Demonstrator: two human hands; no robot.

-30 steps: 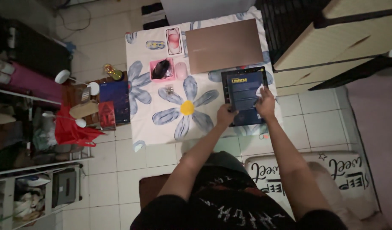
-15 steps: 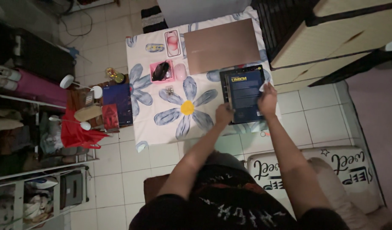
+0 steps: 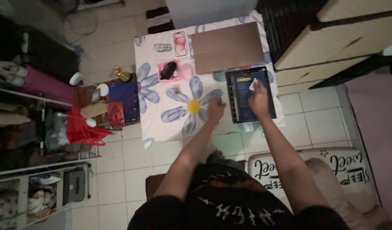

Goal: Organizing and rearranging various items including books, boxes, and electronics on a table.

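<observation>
Right hand: the right hand (image 3: 259,99) lies palm down on the dark blue book (image 3: 252,95), fingers bunched over a small white cloth (image 3: 252,84) and pressing it to the cover near the far edge.
Left hand: the left hand (image 3: 215,109) rests on the flowered tablecloth (image 3: 162,123) just left of the book, fingers curled loosely; it appears apart from the book, and whether it holds anything cannot be told.
Book: it lies flat at the right near corner of the low table, just near of a closed brown laptop (image 3: 228,47).
Doing it well: wiping a cover like this seems to go best with flat, even pressure and the cloth bunched under the fingertips, in strokes that run the length of the cover; a steadying touch at the book's left edge would likely stop it sliding on the cloth-covered table.
Arms: both forearms reach forward from the seated body, the right nearly straight to the book, the left angled inward toward the yellow flower centre (image 3: 193,105).
Around: a pink phone (image 3: 180,43), a pink tray (image 3: 169,70) with a dark object in it, and a pale pink mouse (image 3: 187,71) sit toward the far left of the table.
</observation>
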